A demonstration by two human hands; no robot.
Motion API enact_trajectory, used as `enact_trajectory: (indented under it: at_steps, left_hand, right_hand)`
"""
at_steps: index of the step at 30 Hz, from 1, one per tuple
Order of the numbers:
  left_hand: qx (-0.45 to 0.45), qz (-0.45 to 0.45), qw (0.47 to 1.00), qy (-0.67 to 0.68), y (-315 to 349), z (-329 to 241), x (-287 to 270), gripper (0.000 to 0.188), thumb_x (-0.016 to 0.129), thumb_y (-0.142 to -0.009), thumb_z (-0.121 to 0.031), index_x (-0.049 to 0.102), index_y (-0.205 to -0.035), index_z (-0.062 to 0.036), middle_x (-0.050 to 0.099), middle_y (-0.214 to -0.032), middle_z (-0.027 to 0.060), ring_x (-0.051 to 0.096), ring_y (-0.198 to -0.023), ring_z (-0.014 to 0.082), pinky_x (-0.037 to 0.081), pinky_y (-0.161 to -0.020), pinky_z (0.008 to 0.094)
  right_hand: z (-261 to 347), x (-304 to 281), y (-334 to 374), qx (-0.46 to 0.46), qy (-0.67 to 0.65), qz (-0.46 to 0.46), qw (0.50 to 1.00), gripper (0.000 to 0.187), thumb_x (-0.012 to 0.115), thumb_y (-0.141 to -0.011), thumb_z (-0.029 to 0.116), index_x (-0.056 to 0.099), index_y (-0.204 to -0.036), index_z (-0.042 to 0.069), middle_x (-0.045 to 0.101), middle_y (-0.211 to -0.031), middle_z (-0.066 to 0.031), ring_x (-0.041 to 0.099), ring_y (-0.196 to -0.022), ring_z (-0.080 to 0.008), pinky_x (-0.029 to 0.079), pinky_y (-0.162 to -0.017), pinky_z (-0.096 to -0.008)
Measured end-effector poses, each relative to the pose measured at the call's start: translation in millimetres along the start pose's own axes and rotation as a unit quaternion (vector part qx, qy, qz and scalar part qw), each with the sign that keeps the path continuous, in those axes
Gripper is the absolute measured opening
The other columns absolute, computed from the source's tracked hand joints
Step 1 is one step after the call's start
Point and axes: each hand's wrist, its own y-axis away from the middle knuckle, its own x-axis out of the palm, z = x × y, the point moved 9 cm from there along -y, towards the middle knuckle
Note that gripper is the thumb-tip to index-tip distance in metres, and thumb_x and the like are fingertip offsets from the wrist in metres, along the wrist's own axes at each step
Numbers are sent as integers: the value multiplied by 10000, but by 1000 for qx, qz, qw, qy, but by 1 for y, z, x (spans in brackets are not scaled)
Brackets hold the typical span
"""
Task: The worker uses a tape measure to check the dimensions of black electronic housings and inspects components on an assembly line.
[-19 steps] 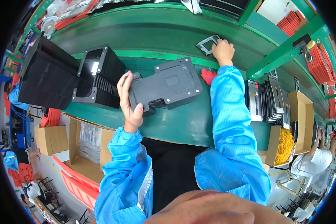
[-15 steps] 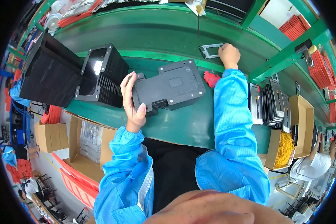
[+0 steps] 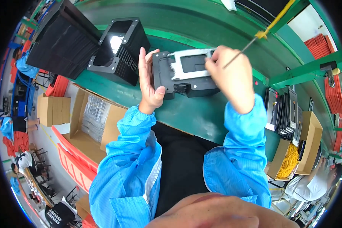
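Observation:
A black fixture block (image 3: 164,80) with round metal studs and a recess lies on the green bench in front of me. My left hand (image 3: 150,85) grips its left end, thumb on the near side, fingers along the end. Over the block's top is a silver metal frame (image 3: 178,68) with a rectangular opening, slightly blurred. My right hand (image 3: 231,72) pinches the frame's right end between thumb and fingers. Whether the frame rests on the block I cannot tell. A thin dark rod (image 3: 239,53) on a yellow cord (image 3: 279,17) hangs in view across my right hand.
Stacked black frames (image 3: 119,72) and a tall black stack (image 3: 64,45) stand at the left. Flat panels (image 3: 283,108) stand in a row at the right, beside a carton of yellow bands (image 3: 288,161). A green post (image 3: 304,74) rises at the right. Another person (image 3: 311,186) is at far right.
My right hand has brought the metal frame from the back of the bench to above the black block. The left hand still holds the block. The view has shifted.

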Motion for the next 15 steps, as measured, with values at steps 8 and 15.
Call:
enact_trajectory:
  at_steps: [8, 15]
  left_hand:
    - [60, 42, 995, -61, 1, 0, -9, 1157, 848, -699, -687, 402, -1527, -14, 434, -1489, 251, 485, -1374, 370, 398, -1140, 461]
    - [82, 213, 941, -249, -15, -29, 3, 1017, 955, -593, -568, 562, -1365, -36, 453, -1452, 243, 491, -1360, 398, 431, -1114, 490]
  right_hand:
    - [61, -5, 36, -116, 153, -38, 981, 227, 768, -885, 247, 748, -905, 21, 666, -718, -171, 643, -751, -344, 501, -732, -441]
    - [59, -6, 32, -162, 104, 6, 981, 211, 739, -908, 225, 760, -952, 19, 666, -725, -181, 637, -754, -359, 504, -721, -452]
